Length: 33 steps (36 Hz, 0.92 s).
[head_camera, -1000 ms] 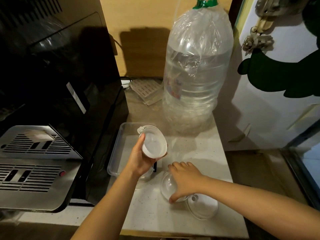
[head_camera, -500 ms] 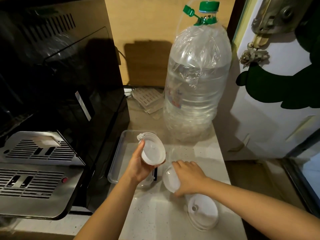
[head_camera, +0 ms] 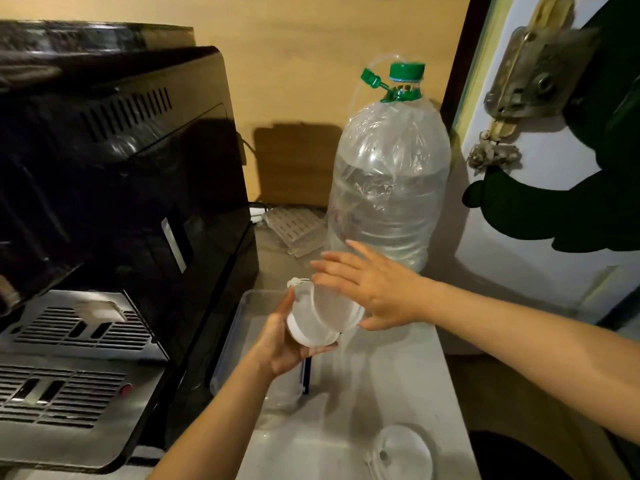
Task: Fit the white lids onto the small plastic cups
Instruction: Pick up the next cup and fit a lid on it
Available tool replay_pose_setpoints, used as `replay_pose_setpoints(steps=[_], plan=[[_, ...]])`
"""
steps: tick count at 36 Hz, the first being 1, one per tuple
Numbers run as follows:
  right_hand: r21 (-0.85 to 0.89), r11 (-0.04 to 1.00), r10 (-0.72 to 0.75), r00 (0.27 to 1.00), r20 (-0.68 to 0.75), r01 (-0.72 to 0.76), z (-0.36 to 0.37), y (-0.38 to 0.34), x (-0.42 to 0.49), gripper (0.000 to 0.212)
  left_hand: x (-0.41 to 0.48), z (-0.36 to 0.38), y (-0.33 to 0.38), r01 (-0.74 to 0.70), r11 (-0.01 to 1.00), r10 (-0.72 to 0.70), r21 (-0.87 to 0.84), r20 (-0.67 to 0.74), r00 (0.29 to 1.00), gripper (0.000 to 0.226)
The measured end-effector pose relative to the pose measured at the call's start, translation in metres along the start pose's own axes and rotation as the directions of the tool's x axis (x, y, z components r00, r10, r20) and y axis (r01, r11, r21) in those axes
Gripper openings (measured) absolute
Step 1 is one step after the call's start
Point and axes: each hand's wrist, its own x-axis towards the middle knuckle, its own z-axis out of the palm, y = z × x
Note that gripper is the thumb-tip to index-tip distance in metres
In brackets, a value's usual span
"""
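Home kitchen corner: black coffee machine (head_camera: 114, 209) with steel drip grille, big green-capped water jug (head_camera: 388, 188) on speckled counter (head_camera: 377, 386), decal-covered fridge door (head_camera: 554, 168) alongside.

You have a black machine (head_camera: 114, 209) at your left on the worktop (head_camera: 391, 382). A big water bottle (head_camera: 388, 188) stands behind, a clear tray (head_camera: 239, 327) nearer you.

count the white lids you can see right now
2. One lid is pressed by the right hand against the cup held in the left hand. Another lid lies on the counter at the bottom edge. Others may be out of frame.
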Motion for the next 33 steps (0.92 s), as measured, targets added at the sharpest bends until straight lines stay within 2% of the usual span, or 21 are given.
replay_pose_setpoints(steps=[4,8,12,17,21,24,28,33], plan=[[-0.093,0.982,-0.161,0.987,0.013,0.162,-0.001,0.000,0.005,0.104,-0.002,0.008,0.000,0.019,1.000,-0.020,0.023,0.042,0.999,0.060],[-0.115,0.971,-0.214,0.977,-0.019,0.211,0.011,0.000,0.004,0.100,-0.004,0.013,0.001,0.046,0.998,-0.052,0.049,0.116,0.992,0.083],[-0.056,0.982,-0.182,0.981,-0.066,0.179,0.020,0.002,0.000,0.095,-0.006,0.019,0.001,0.058,0.997,-0.064,0.054,0.113,0.991,0.079],[-0.004,0.990,-0.143,0.989,-0.027,0.143,0.024,0.003,-0.005,0.088,-0.005,0.019,-0.001,0.076,0.996,-0.082,0.050,0.129,0.988,0.098],[0.070,0.990,-0.117,0.993,-0.020,0.118,0.024,0.002,-0.006,0.084,-0.005,0.018,-0.002,0.058,0.995,-0.065,0.079,0.089,0.994,0.097],[0.162,0.982,-0.103,0.994,0.022,0.098,0.023,0.001,-0.007,0.084,-0.007,0.019,-0.001,0.034,0.994,-0.041,0.101,0.075,0.996,0.085],[0.232,0.971,-0.085,0.992,0.091,0.062,0.028,0.001,-0.006,0.083,-0.005,0.016,-0.002,0.018,0.989,-0.031,0.150,0.083,0.996,0.100],[0.266,0.963,-0.089,0.989,0.120,0.055,0.027,0.000,-0.006,0.084,-0.004,0.014,-0.003,0.004,0.984,-0.021,0.179,0.089,0.996,0.097]])
